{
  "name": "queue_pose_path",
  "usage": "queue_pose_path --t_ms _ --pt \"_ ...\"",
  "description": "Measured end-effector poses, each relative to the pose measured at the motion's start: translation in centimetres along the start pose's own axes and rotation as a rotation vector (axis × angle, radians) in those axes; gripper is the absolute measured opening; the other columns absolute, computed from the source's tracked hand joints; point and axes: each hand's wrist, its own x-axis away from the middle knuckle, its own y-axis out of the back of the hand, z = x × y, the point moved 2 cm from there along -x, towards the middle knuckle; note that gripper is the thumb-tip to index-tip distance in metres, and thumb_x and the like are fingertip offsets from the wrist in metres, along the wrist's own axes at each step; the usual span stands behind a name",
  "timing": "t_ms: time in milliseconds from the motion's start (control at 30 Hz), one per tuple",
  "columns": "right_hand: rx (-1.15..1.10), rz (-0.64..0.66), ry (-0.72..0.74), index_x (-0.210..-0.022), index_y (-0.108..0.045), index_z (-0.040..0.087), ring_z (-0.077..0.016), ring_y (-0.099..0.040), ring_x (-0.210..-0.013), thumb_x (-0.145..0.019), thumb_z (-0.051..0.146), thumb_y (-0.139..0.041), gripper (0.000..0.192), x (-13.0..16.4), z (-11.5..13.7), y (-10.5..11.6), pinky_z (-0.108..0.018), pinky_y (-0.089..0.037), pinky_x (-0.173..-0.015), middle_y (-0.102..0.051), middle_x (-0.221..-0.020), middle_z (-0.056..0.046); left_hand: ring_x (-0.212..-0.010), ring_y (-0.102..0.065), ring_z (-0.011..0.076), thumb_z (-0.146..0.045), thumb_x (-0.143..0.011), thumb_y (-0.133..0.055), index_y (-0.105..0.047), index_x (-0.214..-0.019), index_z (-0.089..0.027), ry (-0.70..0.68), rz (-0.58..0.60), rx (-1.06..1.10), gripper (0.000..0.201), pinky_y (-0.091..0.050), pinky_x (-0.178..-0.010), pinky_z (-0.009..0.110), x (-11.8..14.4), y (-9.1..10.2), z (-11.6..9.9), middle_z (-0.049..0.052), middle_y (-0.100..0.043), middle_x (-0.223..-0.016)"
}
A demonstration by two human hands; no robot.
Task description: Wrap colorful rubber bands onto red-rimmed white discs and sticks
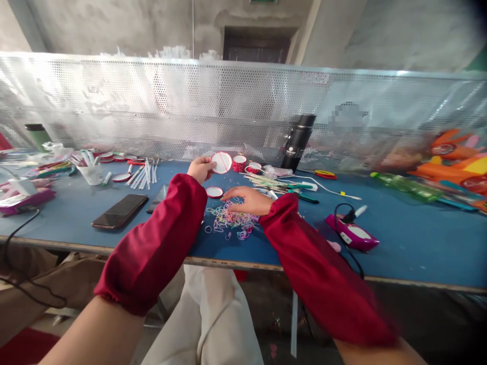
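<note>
We hold a round white disc with a thin red rim [221,163] in our left hand [201,169], thumb and fingers closed on its near edge, perhaps so that most of its pale face stays uncovered. It is raised above the blue tabletop [411,243] and tipped up towards us, which seems to make the slanting reddish line across it easy to see; whether that line is a stretched band, we cannot tell

Our right hand [251,201] hovers over a loose heap of small multicoloured elastic bands [234,220], its thumb parted from its curved fingers; we cannot make out any band between them. The heap is spread nearest to us, likely for easy picking. Just behind it lies a second small white disc with a dark red rim [214,192], flat and within reach

Farther back, two little red-sided drums with white tops [239,163] stand beside each other, apparently set out of the way, while the green-handled pliers [302,196] lie to our right, clear of the bands
</note>
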Motion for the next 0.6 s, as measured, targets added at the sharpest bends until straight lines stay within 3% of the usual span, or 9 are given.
queue_pose_path --t_ms 133,267,333,433,600 --pt "0.030 0.096 0.169 -0.130 -0.064 0.026 -0.0223 -0.054 -0.128 -0.088 0.034 -0.066 0.043 -1.5 2.9 -3.7 -0.036 -0.036 -0.112 -0.062 -0.136 -0.005 -0.039 -0.043 0.0048 -0.018 -0.071 -0.070 -0.052 -0.072 -0.016 -0.012 -0.020 0.046 0.018 -0.032 -0.043 0.016 0.0 0.2 -0.3 -0.004 -0.054 -0.052" --pt "0.110 0.130 0.218 -0.114 -0.073 0.023 -0.0226 -0.060 -0.118 -0.087 0.032 -0.066 0.029 -2.1 4.8 -5.7 -0.035 -0.040 -0.107 -0.069 -0.125 -0.005 -0.040 -0.044 0.0051 -0.017 -0.070 -0.070 -0.053 -0.073 -0.016 -0.011 -0.032 0.038 0.017 -0.032 -0.042 0.015 -0.3 0.2 0.1 -0.004 -0.053 -0.052" --pt "0.124 0.140 0.171 -0.098 -0.078 0.023 -0.0207 -0.065 -0.105 -0.086 0.023 -0.067 0.016 -2.0 4.6 -5.2 -0.031 -0.044 -0.099 -0.075 -0.108 -0.004 -0.041 -0.045 0.0053 -0.017 -0.070 -0.070 -0.054 -0.073 -0.016 -0.010 -0.031 0.025 0.016 -0.032 -0.042 0.015 -0.4 0.1 0.3 -0.004 -0.054 -0.052" --pt "0.099 0.183 -0.014 -0.087 -0.079 0.025 -0.0177 -0.069 -0.088 -0.079 0.014 -0.067 0.019 -1.2 2.9 -2.9 -0.027 -0.048 -0.084 -0.077 -0.091 0.000 -0.040 -0.043 0.0052 -0.017 -0.072 -0.068 -0.054 -0.073 -0.016 -0.005 -0.036 0.010 0.014 -0.032 -0.043 0.015 -0.5 0.0 0.5 -0.004 -0.053 -0.052" --pt "-0.091 0.047 -0.081 -0.096 -0.078 0.023 -0.0181 -0.068 -0.098 -0.078 0.020 -0.068 0.021 0.2 0.8 2.1 -0.030 -0.048 -0.092 -0.075 -0.103 -0.002 -0.041 -0.044 0.0059 -0.013 -0.075 -0.068 -0.055 -0.071 -0.016 0.058 0.059 -0.048 0.014 -0.033 -0.044 0.017 -0.1 -0.5 0.7 -0.004 -0.054 -0.052"
